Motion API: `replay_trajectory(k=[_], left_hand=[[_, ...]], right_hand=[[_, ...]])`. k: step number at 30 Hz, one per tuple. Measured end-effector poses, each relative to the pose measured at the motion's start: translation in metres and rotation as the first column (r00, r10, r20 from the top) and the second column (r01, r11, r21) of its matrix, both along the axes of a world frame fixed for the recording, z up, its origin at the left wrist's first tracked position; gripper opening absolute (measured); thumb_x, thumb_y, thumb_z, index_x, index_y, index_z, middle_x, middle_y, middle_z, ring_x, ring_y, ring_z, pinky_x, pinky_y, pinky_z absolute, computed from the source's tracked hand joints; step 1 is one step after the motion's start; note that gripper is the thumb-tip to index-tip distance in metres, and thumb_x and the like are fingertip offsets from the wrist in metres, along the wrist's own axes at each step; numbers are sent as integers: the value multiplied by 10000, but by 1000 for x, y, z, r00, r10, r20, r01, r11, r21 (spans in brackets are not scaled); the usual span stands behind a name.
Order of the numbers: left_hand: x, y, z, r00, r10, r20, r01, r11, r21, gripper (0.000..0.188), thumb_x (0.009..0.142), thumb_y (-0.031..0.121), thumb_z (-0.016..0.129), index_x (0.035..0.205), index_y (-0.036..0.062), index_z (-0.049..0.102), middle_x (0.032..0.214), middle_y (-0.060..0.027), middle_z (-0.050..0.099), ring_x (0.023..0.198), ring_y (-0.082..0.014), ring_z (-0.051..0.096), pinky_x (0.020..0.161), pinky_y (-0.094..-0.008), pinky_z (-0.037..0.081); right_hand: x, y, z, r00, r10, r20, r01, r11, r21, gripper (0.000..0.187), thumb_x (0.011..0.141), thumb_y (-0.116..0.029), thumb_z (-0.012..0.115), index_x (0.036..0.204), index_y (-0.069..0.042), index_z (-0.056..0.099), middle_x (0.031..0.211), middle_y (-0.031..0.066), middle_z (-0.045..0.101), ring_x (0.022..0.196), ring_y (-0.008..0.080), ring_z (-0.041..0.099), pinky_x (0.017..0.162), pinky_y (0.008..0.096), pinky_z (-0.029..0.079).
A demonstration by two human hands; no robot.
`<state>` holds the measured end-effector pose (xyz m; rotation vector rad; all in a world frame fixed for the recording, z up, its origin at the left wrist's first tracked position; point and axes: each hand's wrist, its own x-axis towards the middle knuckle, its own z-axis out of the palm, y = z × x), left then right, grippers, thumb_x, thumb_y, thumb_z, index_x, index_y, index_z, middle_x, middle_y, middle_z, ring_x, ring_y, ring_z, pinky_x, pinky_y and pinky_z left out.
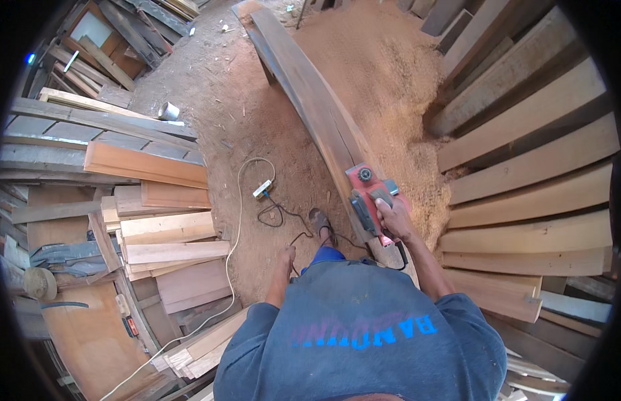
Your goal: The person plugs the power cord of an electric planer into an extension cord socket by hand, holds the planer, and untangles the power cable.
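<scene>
My right hand (pixel 393 215) grips the handle of a red and dark grey electric hand planer (pixel 368 194). The planer sits on the near end of a long brown plank (pixel 310 93), which stretches away from me and has a dark crack along its face. Down by my left side, my left hand (pixel 282 262) is closed, its fingers partly hidden. A dark power cord (pixel 301 218) runs from a small extension socket (pixel 263 189) on the ground up to that hand and shows again just below it.
Stacked boards (pixel 170 230) fill the left side, with a white extension cable (pixel 234 267) looping beside them. Long planks (pixel 531 200) lean in a row on the right. Wood shavings (pixel 397 87) cover the ground beyond the plank. A white bucket (pixel 168 111) lies at the far left.
</scene>
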<state>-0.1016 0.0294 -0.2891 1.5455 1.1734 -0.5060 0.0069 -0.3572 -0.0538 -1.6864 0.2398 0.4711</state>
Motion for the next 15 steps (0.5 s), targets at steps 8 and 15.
replay_trajectory(k=[8, 15], left_hand=[[64, -74, 41, 899, -305, 315, 380, 901, -212, 511, 956, 318, 603, 1355, 15, 504, 1051, -90, 633, 893, -173, 592, 789, -316, 503], [103, -163, 56, 984, -9, 178, 138, 673, -727, 385, 998, 439, 494, 1197, 116, 558, 1005, -49, 608, 804, -173, 567, 753, -349, 480]], right_hand=[[65, 43, 6, 995, -53, 80, 44, 993, 106, 346, 973, -389, 531, 898, -51, 549, 664, -10, 518, 515, 83, 474, 468, 273, 406], [66, 45, 0, 997, -8, 79, 1, 996, 86, 344, 976, -373, 526, 970, -32, 565, 692, -3, 536, 532, 86, 492, 472, 269, 413]])
